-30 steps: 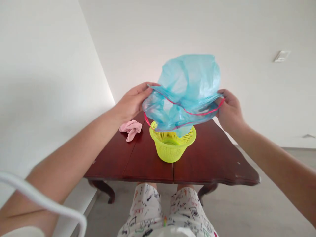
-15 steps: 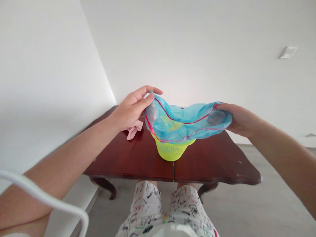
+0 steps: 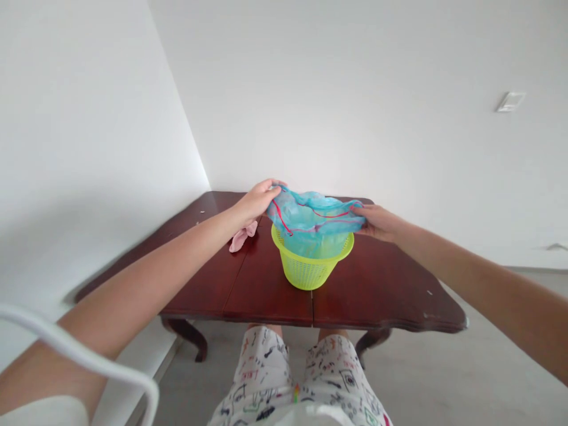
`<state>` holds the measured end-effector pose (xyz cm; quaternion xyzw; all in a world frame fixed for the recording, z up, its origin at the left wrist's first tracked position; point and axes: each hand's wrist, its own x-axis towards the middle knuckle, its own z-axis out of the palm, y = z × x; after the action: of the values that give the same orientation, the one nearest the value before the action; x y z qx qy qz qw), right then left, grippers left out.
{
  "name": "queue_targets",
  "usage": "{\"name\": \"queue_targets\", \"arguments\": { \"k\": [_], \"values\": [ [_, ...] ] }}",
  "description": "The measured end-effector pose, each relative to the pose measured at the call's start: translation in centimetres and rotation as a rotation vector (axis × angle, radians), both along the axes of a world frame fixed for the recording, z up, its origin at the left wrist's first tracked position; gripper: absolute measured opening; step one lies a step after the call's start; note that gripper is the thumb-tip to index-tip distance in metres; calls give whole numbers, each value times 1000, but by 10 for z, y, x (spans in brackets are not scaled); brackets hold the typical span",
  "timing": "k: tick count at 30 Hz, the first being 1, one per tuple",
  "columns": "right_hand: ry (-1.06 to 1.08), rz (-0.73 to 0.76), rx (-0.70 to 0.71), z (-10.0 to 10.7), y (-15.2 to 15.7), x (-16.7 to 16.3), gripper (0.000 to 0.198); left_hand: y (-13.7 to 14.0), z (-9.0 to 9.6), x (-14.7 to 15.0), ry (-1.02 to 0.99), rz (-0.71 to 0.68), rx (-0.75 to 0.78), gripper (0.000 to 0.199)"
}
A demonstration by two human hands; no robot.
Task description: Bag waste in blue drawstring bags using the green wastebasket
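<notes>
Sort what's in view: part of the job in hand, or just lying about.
Part of the job:
- blue bag, held by the left hand and right hand
- yellow-green basket, with the bag's lower part inside
- dark red table, under the basket

Lying about:
- pink cloth, on the table beside the basket

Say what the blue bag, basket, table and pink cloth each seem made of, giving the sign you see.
Blue bag: thin, shiny plastic film; it is crinkled and translucent.
Basket: probably moulded plastic, fairly matt, with a perforated yellowish wall.
Table: likely varnished wood, given its dark reddish sheen.
Pink cloth: soft fabric, judging by its folds; fibre unclear.
</notes>
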<state>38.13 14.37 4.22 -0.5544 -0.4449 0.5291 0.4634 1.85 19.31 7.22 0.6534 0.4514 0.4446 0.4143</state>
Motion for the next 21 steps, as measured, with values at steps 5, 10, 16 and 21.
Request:
{"name": "queue_targets", "arguments": {
  "k": [5,10,16,21],
  "values": [
    [-69,6,-55,-8,10,-12,9,11,-21,10,93,-34,-59,25],
    [-98,-17,27,15,18,3,18,25,-9,3,81,-60,-10,33],
    [-261,-67,-85,-10,31,18,36,54,-20,0,252,70,-31,21],
    [-434,-86,-124,-39,53,16,49,70,-34,20,327,75,-21,17]
  ]
}}
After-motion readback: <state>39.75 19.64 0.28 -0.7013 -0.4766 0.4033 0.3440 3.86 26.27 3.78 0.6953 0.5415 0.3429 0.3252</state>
